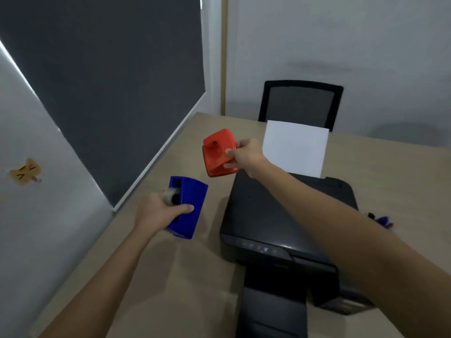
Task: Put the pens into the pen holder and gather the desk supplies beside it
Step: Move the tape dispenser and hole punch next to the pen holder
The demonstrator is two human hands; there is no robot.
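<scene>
Left hand (156,208) has its grip closed on the blue tape dispenser (186,207), low over the tabletop (200,276). Right hand (246,156) grips the red hole punch (218,152), held aloft left of the printer (280,215). Pens (382,219) lie bunched at the printer's right edge; the holder is not discernible. Judgement: supplies mid-transfer, none yet gathered.
</scene>
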